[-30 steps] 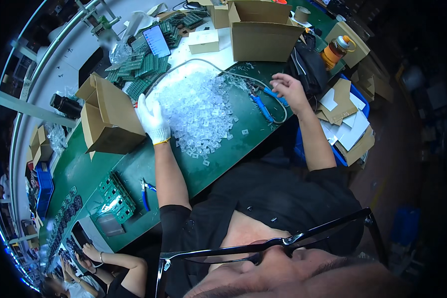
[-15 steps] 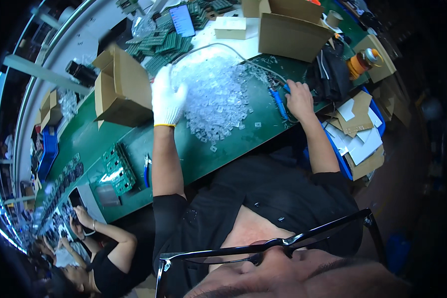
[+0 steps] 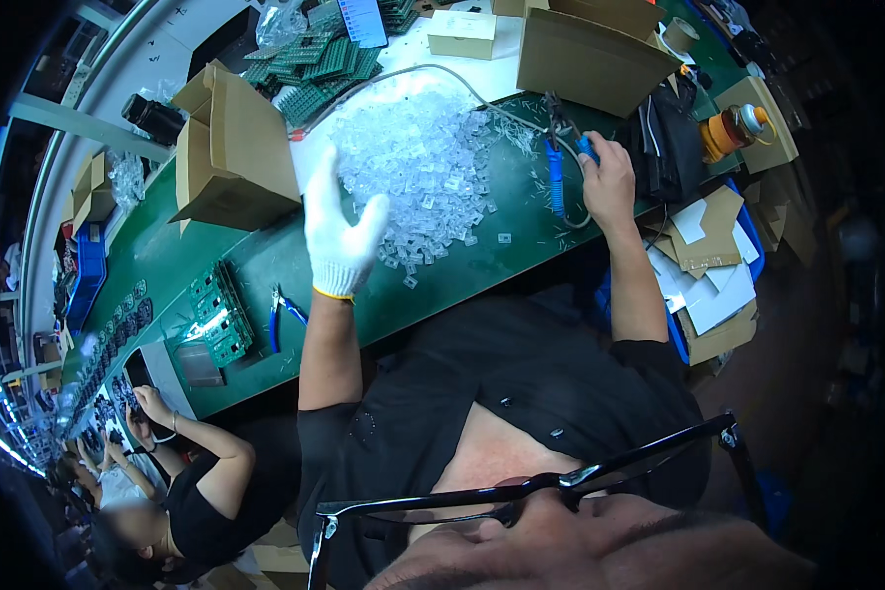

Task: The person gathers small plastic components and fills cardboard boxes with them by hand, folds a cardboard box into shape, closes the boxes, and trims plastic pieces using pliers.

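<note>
My left hand [image 3: 341, 236] wears a white glove and hovers with spread fingers over the near-left edge of a pile of small clear plastic parts [image 3: 425, 167] on the green bench [image 3: 265, 261]; it holds nothing that I can see. My right hand [image 3: 608, 182] is bare and is closed around blue-handled pliers [image 3: 560, 162] at the right side of the pile. A grey cable [image 3: 442, 79] arcs around the far side of the pile toward the pliers.
An open cardboard box [image 3: 231, 147] stands left of the pile, and another box [image 3: 590, 49] at the far right. Green circuit boards [image 3: 320, 59] lie beyond the pile, another board [image 3: 221, 315] and blue cutters [image 3: 283, 315] nearer left. A co-worker's hands [image 3: 152, 403] work at lower left.
My gloved left hand has lifted and drawn back from the pile's far-left side to its near-left edge. My right hand stays on the pliers.
</note>
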The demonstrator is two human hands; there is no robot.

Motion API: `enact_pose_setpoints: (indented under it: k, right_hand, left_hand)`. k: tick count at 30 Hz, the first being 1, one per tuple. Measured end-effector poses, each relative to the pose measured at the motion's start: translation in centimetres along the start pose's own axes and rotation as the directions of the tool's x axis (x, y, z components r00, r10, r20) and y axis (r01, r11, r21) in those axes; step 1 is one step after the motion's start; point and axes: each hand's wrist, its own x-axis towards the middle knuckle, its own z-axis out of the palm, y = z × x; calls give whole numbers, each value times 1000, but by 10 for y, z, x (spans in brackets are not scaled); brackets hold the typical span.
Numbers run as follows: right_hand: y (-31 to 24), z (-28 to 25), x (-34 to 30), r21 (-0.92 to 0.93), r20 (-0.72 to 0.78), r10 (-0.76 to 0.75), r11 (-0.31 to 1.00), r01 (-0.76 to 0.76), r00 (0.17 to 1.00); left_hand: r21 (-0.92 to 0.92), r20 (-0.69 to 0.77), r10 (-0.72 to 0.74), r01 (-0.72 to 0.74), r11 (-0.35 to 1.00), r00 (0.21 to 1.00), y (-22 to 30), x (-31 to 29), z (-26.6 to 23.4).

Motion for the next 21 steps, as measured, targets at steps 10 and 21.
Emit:
enact_pose_setpoints:
  k: [10,21]
  right_hand:
    - [-155,12,-33,644,460,-195,745,-175,866]
    - [-204,58,-81,767,564,-171,469,-437,808]
  left_hand:
    - [-708,531,-37,467,529,847,17,-38,50]
    - [-785,368,-70,350,511,927,-24,-106,38]
